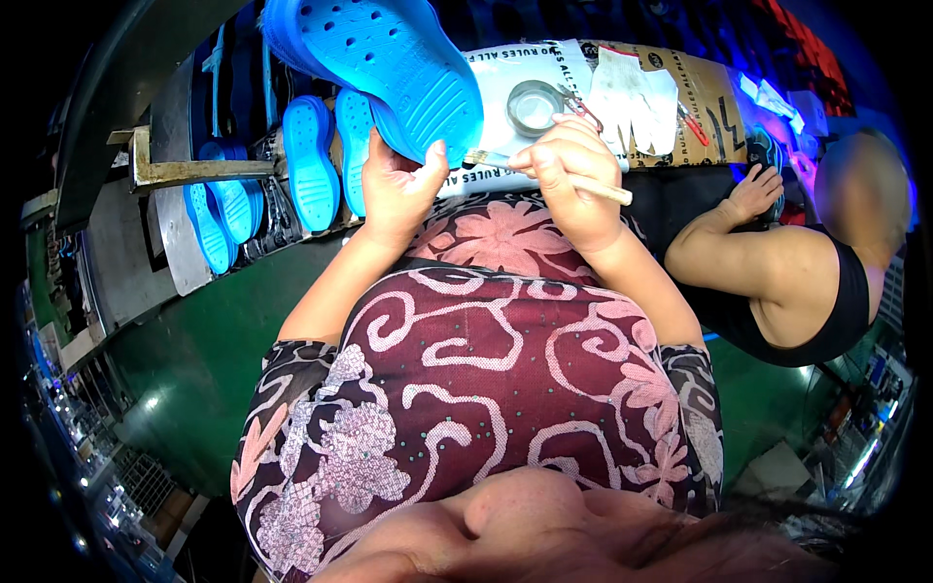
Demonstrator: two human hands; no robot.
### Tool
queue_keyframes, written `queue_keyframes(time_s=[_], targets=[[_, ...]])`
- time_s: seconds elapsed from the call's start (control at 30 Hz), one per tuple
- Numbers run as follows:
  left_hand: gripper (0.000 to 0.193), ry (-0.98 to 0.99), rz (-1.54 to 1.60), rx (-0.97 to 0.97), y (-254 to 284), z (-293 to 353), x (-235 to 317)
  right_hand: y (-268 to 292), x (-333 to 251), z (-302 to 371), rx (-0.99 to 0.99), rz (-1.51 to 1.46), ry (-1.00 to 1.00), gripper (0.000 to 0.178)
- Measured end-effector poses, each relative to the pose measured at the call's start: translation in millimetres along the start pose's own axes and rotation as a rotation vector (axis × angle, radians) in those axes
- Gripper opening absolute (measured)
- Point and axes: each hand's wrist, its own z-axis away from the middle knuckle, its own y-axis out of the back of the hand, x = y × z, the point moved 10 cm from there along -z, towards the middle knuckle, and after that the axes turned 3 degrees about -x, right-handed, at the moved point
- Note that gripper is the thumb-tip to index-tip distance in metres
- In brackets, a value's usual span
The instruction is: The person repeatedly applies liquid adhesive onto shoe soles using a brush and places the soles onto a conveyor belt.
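My left hand (398, 189) grips the heel end of a large blue shoe sole (408, 78), thumb along its near edge. The sole is tilted up, showing its ridged, dotted face; part of it runs past the top of the view. Between the fingers and thumb of my right hand (580, 189) is a brush with a pale wooden handle (604, 189). Its bristles lie at the sole's heel edge; whether they touch it I cannot tell. Just beyond my right hand stands a round clear container (535, 105).
More blue soles (311, 163) lie in a row at the left, beside a metal bracket (194, 173). White gloves (632, 102) and a red-handled tool (693, 128) rest on the cardboard-covered bench (714, 92). A co-worker (787, 243) sits at the right.
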Motion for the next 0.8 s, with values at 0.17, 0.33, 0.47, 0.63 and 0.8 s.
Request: queue_keyframes(time_s=[0.17, 0.33, 0.47, 0.63, 0.8], targets=[[0.042, -0.026, 0.021, 0.011, -1, -3, 2, -9, -14, 0, -0.027, 0.138, 0.138, 0.024], [0.042, -0.039, 0.042, 0.012, -1, -4, 6, -7, -12, 0, -0.049, 0.07, 0.068, 0.025], [0.041, -0.021, 0.054, 0.022, 1, -7, 3, -1, 1, 4, 0.009, -0.024, -0.013, 0.03], [0.041, -0.001, 0.075, 0.026, 1, -6, 1, 12, -2, 1, 0.125, -0.066, 0.013, 0.025], [0.042, -0.018, 0.068, 0.025, 0, -6, 3, -6, -4, 0, -0.028, 0.033, 0.016, 0.029]])
